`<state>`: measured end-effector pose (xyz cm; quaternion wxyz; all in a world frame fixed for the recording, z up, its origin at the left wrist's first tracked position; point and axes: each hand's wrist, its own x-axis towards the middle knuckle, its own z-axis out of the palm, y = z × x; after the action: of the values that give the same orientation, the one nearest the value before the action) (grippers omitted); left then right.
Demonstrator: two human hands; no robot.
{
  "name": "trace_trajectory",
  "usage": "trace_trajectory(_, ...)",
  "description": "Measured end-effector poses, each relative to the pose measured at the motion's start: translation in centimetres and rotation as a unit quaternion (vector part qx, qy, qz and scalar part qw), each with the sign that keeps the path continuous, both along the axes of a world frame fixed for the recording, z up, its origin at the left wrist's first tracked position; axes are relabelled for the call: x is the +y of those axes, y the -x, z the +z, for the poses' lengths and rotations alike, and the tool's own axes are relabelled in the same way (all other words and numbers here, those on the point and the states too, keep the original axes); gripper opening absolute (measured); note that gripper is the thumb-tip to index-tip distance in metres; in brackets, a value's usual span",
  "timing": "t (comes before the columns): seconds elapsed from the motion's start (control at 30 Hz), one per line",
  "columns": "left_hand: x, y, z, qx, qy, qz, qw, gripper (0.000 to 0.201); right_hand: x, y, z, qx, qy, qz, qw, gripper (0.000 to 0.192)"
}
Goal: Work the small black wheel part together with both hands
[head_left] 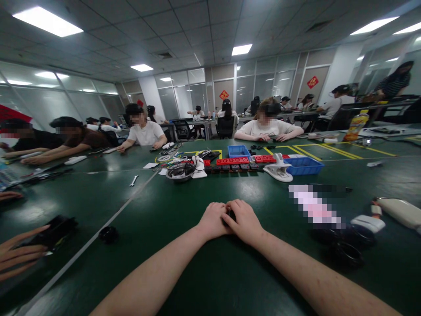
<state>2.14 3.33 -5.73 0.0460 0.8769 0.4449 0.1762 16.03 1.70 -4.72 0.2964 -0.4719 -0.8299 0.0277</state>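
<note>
Head view: both forearms are stretched forward over the green counter (204,272), and the two hands are met side by side at its middle. The left hand (212,219) and the right hand (244,220) are closed together around a small dark part (231,215), of which only a sliver is seen between the thumbs; what it is cannot be told. The part is held just above or on the counter surface, well short of the far edge.

Beyond the hands, toward the far edge, a row of red blocks (233,161) is laid, with a blue tray (238,151) behind it and a second blue bin (303,166) to the right. A white clamp-like tool (279,170) is set just beside that bin. A round dark coil (180,171) is placed left of the red row, and a wrench (133,180) is seen further left. A black cap (108,234) is lying near the left seam of the counter. At the right edge, black rings (347,254) and a white device (367,223) are found. A yellow bottle (358,124) is stood at the far right corner.

At the left edge, another person's hand (16,256) is laid on a black object (54,231). Other people are seated along the far side.
</note>
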Motion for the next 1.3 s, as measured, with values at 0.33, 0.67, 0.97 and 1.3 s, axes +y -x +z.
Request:
trace_trajectory(0.33,-0.8,-0.9,0.0,-0.005,0.022,0.062,0.998,0.039,-0.1,0.0,0.0,0.012,-0.006,-0.011,1.0,0.021)
trace_trajectory(0.67,-0.4,-0.5,0.2,-0.009,0.024,0.046,0.999,0.032,0.1,-0.1,0.0,0.015,-0.005,-0.018,1.0,0.027)
trace_trajectory(0.97,0.1,-0.1,0.2,0.009,0.025,0.09,0.996,0.03,0.2,0.0,-0.1,0.004,0.015,-0.059,0.998,0.024)
trace_trajectory(1.3,1.2,1.3,-0.1,-0.054,0.071,-0.049,0.995,0.032,0.0,-0.2,0.6,0.05,-0.008,0.108,0.993,0.028)
